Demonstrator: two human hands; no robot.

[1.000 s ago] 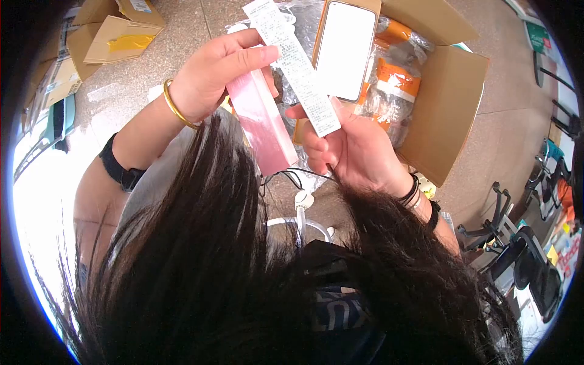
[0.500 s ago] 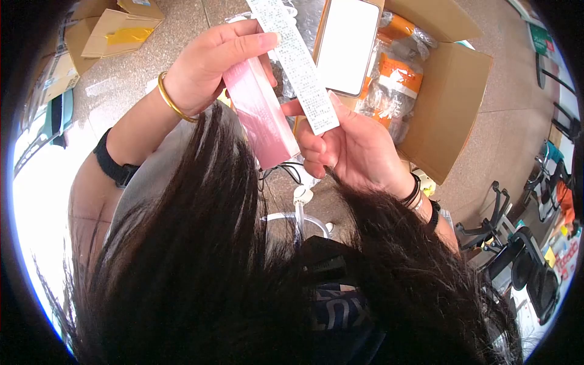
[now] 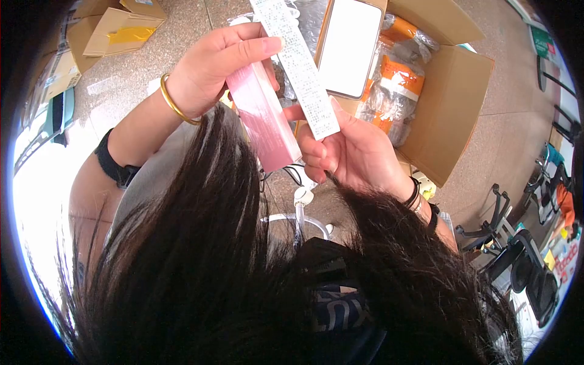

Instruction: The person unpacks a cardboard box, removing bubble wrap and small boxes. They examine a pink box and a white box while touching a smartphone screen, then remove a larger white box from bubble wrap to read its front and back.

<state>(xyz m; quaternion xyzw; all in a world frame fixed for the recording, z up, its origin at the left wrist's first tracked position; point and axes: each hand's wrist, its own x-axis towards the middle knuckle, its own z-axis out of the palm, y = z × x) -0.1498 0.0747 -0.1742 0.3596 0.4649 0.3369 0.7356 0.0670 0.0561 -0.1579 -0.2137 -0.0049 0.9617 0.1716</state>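
Note:
My left hand [image 3: 222, 61] is closed around the upper part of a slim pink box [image 3: 264, 118], which tilts downward to the right. Under the same thumb runs a long white printed leaflet strip [image 3: 299, 68], covered in small dark text. The strip's lower end is pinched in my right hand [image 3: 359, 146], thumb on top and fingers curled behind. The leaflet's top end leaves the view. Part of the box's upper end is hidden by my left fingers.
Beyond my hands, a cardboard carton [image 3: 453, 109] holds orange-and-clear wrapped packs [image 3: 398, 82]. A white-screened device [image 3: 350, 45] lies at the carton's left side. Flattened cardboard [image 3: 121, 36] is at upper left, and a wheeled chair [image 3: 502, 213] stands at right. Long hair covers much of the lower view.
Almost nothing differs. The leaflet, the box and both hands sit slightly further right and lower in view, and both grips are the same.

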